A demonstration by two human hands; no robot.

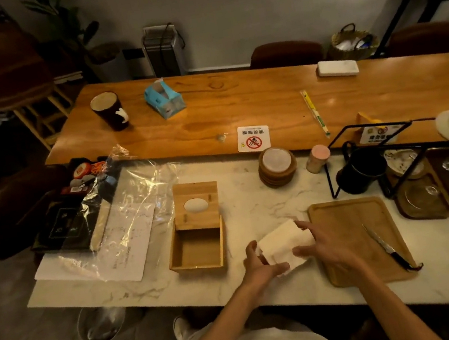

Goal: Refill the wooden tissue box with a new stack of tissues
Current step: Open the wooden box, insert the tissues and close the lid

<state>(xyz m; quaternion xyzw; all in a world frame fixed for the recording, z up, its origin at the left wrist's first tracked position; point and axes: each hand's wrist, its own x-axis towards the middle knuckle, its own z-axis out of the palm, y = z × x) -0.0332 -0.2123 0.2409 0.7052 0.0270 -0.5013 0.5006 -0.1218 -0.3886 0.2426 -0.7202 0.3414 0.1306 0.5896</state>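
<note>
The wooden tissue box stands open and empty on the marble counter, its lid with an oval slot tipped back behind it. Just right of the box lies a white stack of tissues. My left hand cups the stack's near left corner and my right hand presses against its right side, fingers spread. The stack rests between the two hands, partly over the edge of a wooden tray.
Crumpled clear plastic wrap and a paper sheet lie left of the box. A knife lies on the tray. Stacked coasters, a small pink-lidded jar, a black mug and a wire rack stand behind.
</note>
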